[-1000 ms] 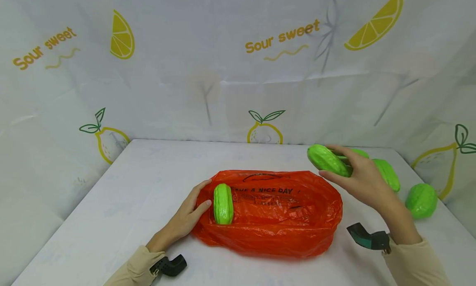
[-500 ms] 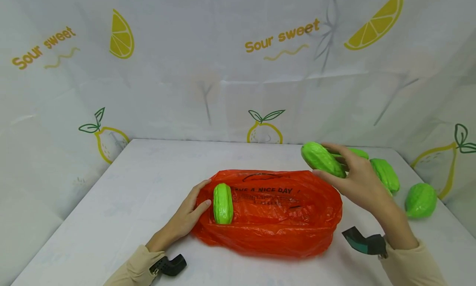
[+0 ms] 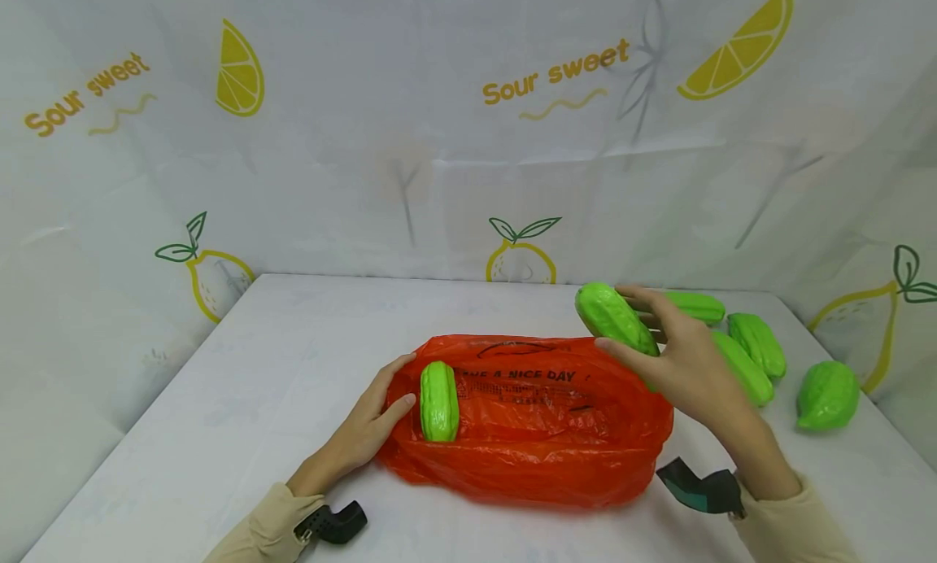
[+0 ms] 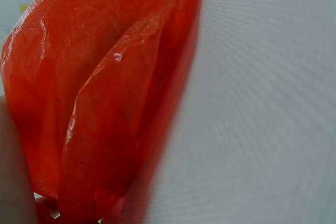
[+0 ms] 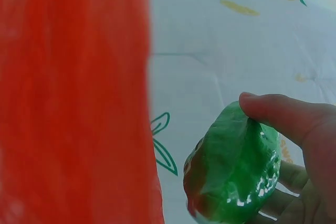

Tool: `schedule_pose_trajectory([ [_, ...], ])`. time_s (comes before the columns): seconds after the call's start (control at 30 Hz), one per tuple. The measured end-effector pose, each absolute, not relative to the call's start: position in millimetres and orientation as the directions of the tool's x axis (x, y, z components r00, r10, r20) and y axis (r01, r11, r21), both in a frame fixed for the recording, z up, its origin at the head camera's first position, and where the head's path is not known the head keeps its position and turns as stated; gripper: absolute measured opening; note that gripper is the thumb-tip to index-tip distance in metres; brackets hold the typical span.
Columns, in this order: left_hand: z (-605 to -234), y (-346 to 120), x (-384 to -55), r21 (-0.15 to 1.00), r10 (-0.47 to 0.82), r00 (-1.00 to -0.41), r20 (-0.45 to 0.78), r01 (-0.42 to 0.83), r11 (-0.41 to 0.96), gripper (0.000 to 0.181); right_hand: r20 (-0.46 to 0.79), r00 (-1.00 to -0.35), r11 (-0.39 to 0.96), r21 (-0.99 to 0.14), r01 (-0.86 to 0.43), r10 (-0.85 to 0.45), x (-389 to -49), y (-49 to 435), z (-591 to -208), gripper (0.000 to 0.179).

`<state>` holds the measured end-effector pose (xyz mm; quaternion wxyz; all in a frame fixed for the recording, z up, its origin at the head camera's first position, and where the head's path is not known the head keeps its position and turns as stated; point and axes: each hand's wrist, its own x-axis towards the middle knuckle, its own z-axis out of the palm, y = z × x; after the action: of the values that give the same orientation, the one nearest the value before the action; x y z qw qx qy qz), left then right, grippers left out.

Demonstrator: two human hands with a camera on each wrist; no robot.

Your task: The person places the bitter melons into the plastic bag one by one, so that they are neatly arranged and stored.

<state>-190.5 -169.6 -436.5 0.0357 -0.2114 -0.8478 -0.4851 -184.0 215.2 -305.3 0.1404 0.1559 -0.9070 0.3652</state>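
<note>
Right hand [image 3: 682,360]: clamped on the held gourd [image 3: 613,319], thumb to the near side and fingers to the far side.
Held gourd: ribbed and bright green, raised at the far right corner of the red plastic bag [image 3: 552,473] – left of the right hand, at its fingertips, and well apart from the left hand [image 3: 376,415]. It is tilted, one end pointing up and to the left; the right wrist view shows a gap between it and the red plastic.
Left hand: holding the left end of the bag, fingers along the outer edge, thumb lying toward the opening; the left wrist view shows mostly crumpled red plastic.
Bagged gourd [image 3: 439,402]: inside the bag at its left end, lengthwise from front to back, just beside the left thumb (the hand is on the bag, not on this one).
Hands: well apart, most of the bag's mouth between them.
Gourds on the right: a back gourd [image 3: 697,307], a middle gourd [image 3: 758,345] and a front gourd [image 3: 747,374] partly hidden by the right hand; a rounder, pointed green fruit [image 3: 827,394] lies farther right.
Bag print: "A NICE DAY" in black.
Surface: white tabletop [image 3: 220,433] – lemon-patterned backdrop [image 3: 351,189] behind.
</note>
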Motion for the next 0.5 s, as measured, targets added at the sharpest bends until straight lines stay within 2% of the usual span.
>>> schedule_pose_trajectory([
  [0.5, -437, -170, -191, 0.801, 0.325, -0.906, 0.270, 0.399, 0.447, 0.055, 0.336, -0.922, 0.624, -0.683, -0.379, -0.193, -182, 195, -312, 0.068],
])
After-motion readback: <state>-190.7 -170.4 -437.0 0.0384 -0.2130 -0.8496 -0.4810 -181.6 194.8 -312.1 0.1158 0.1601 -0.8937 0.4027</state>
